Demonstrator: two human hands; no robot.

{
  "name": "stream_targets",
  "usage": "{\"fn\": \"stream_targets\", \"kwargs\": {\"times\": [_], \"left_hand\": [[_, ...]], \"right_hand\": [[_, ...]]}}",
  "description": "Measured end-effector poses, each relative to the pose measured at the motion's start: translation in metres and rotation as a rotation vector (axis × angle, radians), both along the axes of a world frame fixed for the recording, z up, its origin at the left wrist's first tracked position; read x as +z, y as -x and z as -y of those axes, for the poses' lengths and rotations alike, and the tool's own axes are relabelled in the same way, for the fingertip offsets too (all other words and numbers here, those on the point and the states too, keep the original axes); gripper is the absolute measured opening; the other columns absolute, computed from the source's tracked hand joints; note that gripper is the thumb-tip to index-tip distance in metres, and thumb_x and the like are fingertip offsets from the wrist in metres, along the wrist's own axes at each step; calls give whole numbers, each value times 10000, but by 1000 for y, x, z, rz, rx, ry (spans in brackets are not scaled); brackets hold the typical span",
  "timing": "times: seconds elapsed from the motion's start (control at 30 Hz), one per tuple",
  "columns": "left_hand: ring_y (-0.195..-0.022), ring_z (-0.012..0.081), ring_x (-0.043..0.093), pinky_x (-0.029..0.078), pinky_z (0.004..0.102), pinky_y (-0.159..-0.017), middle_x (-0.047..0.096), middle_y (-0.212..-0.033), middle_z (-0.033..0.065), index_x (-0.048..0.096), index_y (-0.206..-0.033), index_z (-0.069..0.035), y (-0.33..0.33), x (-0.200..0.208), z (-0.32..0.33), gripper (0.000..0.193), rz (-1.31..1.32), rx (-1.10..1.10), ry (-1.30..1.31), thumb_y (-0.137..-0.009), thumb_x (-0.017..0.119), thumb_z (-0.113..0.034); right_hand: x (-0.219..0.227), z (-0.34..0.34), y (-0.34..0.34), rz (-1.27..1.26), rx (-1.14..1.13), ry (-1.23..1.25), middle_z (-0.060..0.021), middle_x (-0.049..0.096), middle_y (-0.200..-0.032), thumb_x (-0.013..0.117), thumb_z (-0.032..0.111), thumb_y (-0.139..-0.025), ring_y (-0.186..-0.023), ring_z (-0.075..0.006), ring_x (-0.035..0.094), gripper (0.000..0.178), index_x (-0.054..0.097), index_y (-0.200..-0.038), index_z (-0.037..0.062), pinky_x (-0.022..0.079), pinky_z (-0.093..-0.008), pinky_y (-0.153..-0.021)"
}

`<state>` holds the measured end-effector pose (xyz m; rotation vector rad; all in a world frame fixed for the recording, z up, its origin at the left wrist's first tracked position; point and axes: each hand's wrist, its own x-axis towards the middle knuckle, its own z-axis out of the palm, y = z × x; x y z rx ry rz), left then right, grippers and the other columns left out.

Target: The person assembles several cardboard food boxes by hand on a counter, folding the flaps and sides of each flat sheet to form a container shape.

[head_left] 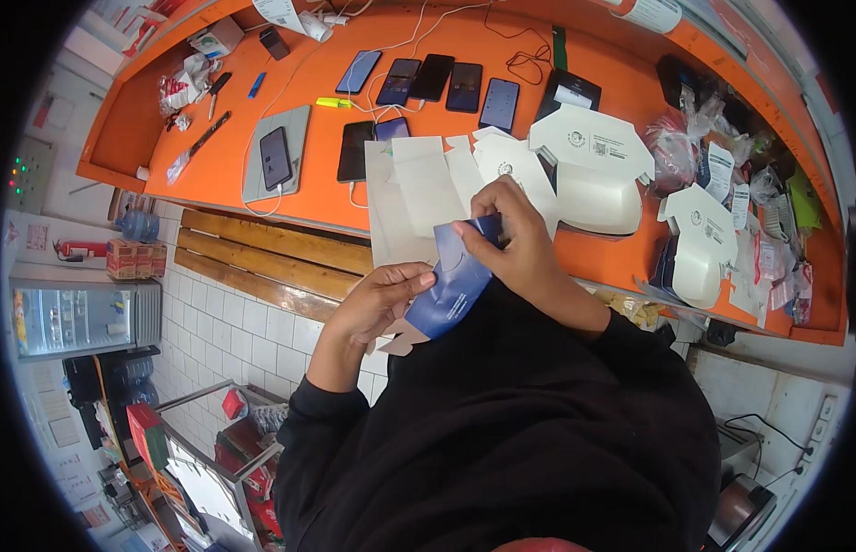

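Observation:
A partly folded cardboard food box [449, 293], blue outside with pale flaps, is held in front of my body near the table edge. My left hand [387, 296] pinches its lower left side between thumb and fingers. At its upper end, my right hand [515, 237] grips a dark blue flap, thumb on the near face. Just beyond lie flat white carton blanks [414, 198], overhanging the edge. Two formed white boxes stand with lids raised to the right: one box [598, 207] beside my right hand, another box [696, 269] farther right.
Several phones [464, 87] with charging cables lie across the orange table [216, 156]. A phone rests on a grey laptop [292, 132] at left. Plastic bags and receipts [722, 170] crowd the right end. Below the table's left part is a wooden bench [262, 253].

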<state>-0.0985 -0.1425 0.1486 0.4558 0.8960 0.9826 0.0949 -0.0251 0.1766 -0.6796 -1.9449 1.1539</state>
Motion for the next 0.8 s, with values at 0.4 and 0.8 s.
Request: {"fn": "stream_targets", "kwargs": {"times": [0.4,0.8], "left_hand": [[-1041,122,611,486,243,-897,637,-1130,89,617,-1161,43,0,-6,4,231,10,-73,-17,-985,543,-88],[-829,65,548,448,255,-834,596,-1048,39,550,-945,-19,36,39,19,209,-796,18,-361,-912,697,-166]], "right_hand": [[-1,-10,-7,232,477,-31,-71,534,-953,741,283,-859,-913,-230,543,307,582,-931,29,449,-326,-842],[-5,-39,-23,-94,272,532,72,437,-590,696,204,-895,-564,1,336,334,522,-654,50,262,-234,-494]]}}
